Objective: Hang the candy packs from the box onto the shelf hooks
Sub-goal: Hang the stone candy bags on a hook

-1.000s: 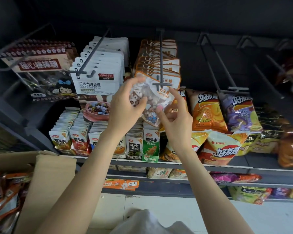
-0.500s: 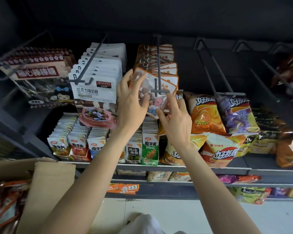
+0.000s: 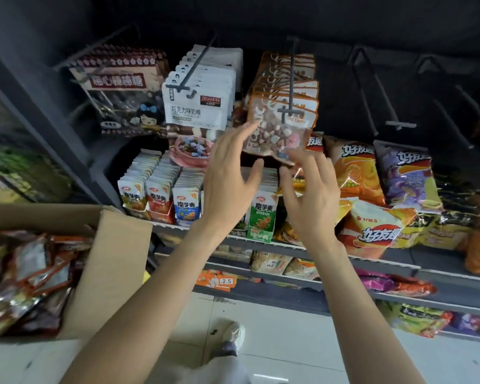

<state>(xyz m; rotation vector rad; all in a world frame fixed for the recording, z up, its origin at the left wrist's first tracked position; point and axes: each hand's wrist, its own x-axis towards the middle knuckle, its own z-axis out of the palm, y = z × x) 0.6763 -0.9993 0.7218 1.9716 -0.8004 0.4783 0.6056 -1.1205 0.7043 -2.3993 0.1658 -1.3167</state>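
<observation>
Orange-edged and see-through, the front pack [image 3: 277,134] hangs at the tip of the centre hook [image 3: 291,87], ahead of a row of like packs. Both hands are empty with fingers spread: the left hand [image 3: 227,187] sits just below and left of the pack, its fingertips near the pack's lower left corner, and the right hand [image 3: 311,200] just below its bottom edge. Whether either touches it I cannot tell.

The likely trouble is at the hook's tip. The pack sits right by the crossbar [image 3: 291,110], so a brushing finger could swing it, or lift it off if its hole is barely seated. The hook looks nearly full, so another pack may not fit.

The box [image 3: 114,261] stands at lower left with more packs inside; a blind reach into it could snag its raised flap.
</observation>
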